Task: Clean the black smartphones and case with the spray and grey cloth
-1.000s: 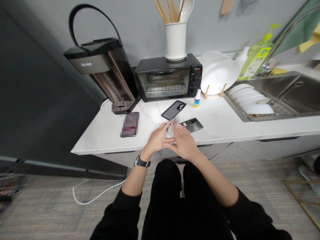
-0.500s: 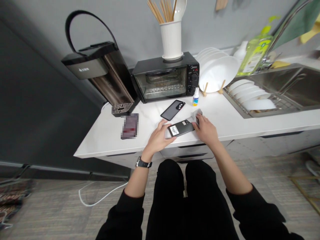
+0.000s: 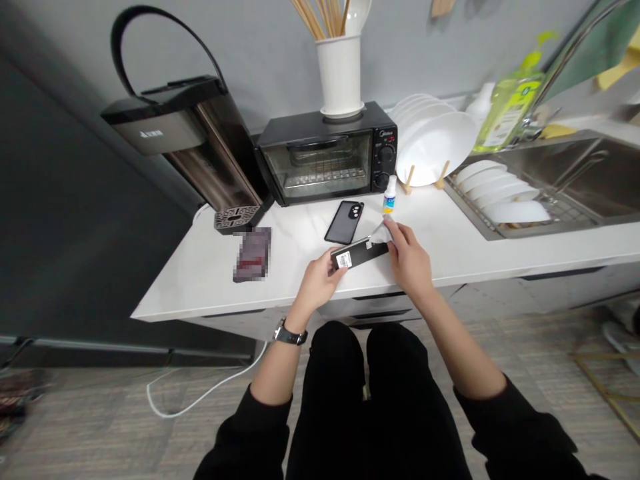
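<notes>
A dark smartphone point(image 3: 361, 256) with a white barcode label is tilted just above the counter's front edge. My left hand point(image 3: 319, 281) grips its left end, thumb by the label. My right hand point(image 3: 410, 259) pinches a crumpled pale grey cloth point(image 3: 382, 234) against the phone's right end. The cloth covers part of the phone there, and some fingertips are hidden. Behind the phone, a black-rimmed phone case point(image 3: 344, 223) lies on the counter. A small white spray bottle point(image 3: 390, 195) with a blue and yellow label stands just beyond my right hand.
The white counter point(image 3: 200, 283) carries a water dispenser point(image 3: 200, 153), a toaster oven point(image 3: 325, 160) with a white utensil holder point(image 3: 340, 77) on top, and racked plates point(image 3: 437, 147). A blurred-out packet point(image 3: 253, 255) lies left. The sink point(image 3: 590, 173), with dishes, is at right.
The phone has tipped up and now shows its long edge. Both hands have shifted slightly, and the cloth has moved left over the phone's end. The case lies turned a little differently.
</notes>
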A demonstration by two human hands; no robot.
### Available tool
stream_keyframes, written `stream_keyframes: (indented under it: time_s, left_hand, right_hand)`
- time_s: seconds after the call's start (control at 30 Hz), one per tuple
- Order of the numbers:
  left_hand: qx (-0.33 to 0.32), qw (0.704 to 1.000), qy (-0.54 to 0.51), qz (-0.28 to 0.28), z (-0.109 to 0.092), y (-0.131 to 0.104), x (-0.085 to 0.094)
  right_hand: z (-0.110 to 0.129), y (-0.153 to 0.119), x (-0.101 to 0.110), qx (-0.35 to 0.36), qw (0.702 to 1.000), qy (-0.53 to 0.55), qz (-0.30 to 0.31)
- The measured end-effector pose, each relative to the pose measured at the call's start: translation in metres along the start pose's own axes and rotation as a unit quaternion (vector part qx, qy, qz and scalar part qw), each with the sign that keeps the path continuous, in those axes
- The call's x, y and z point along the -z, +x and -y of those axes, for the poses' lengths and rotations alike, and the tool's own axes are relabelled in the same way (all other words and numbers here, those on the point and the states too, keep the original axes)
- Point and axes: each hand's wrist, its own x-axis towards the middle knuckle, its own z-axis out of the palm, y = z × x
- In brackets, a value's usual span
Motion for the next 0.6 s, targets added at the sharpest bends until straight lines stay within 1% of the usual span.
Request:
stream_keyframes:
  time_s: [0.07, 0.13, 0.23, 0.27, 0.3, 0.33, 0.37, 0.43, 0.5, 0.53, 0.57, 0.6]
  left_hand:
    - [-0.001, 1.0, 0.006, -0.008, 0.002, -0.001, -0.002]
    - [-0.003, 0.999, 0.035, -0.014, 0.005, -0.002, -0.002]
    - [-0.023, 0.997, 0.078, -0.015, 0.008, -0.002, 0.0]
    - [-0.032, 0.996, 0.082, -0.013, 0.008, -0.003, 0.001]
    - [-0.038, 0.996, 0.082, -0.012, 0.008, -0.003, 0.001]
    - [-0.039, 0.996, 0.084, -0.012, 0.007, -0.003, 0.001]
    - [-0.033, 0.995, 0.09, -0.015, 0.006, -0.004, 0.001]
    - [-0.015, 0.993, 0.115, -0.024, 0.003, -0.005, 0.0]
    - [-0.004, 0.991, 0.132, -0.034, 0.0, -0.005, -0.003]
    - [-0.002, 0.99, 0.138, -0.038, -0.001, -0.005, -0.003]
    - [0.0, 0.989, 0.143, -0.043, -0.002, -0.005, -0.004]
    - [-0.002, 0.989, 0.144, -0.043, -0.002, -0.004, -0.004]
  right_hand:
    - [0.009, -0.002, -0.002, 0.041, 0.999, -0.001, -0.02]
    - [0.026, -0.006, -0.008, 0.119, 0.993, -0.001, -0.016]
    - [0.054, -0.014, -0.018, 0.252, 0.967, -0.001, 0.042]
    - [0.059, -0.015, -0.02, 0.285, 0.957, -0.004, 0.059]
    - [0.059, -0.014, -0.021, 0.304, 0.951, -0.009, 0.065]
    - [0.054, -0.012, -0.019, 0.303, 0.951, -0.017, 0.058]
    - [0.046, -0.008, -0.017, 0.284, 0.958, -0.027, 0.04]
    - [0.022, 0.002, -0.011, 0.202, 0.978, -0.049, -0.014]
    - [0.005, 0.009, -0.007, 0.118, 0.989, -0.067, -0.064]
    - [0.002, 0.01, -0.007, 0.097, 0.99, -0.071, -0.077]
    - [0.005, 0.008, -0.01, 0.093, 0.99, -0.073, -0.08]
    - [0.013, 0.004, -0.013, 0.104, 0.989, -0.07, -0.076]
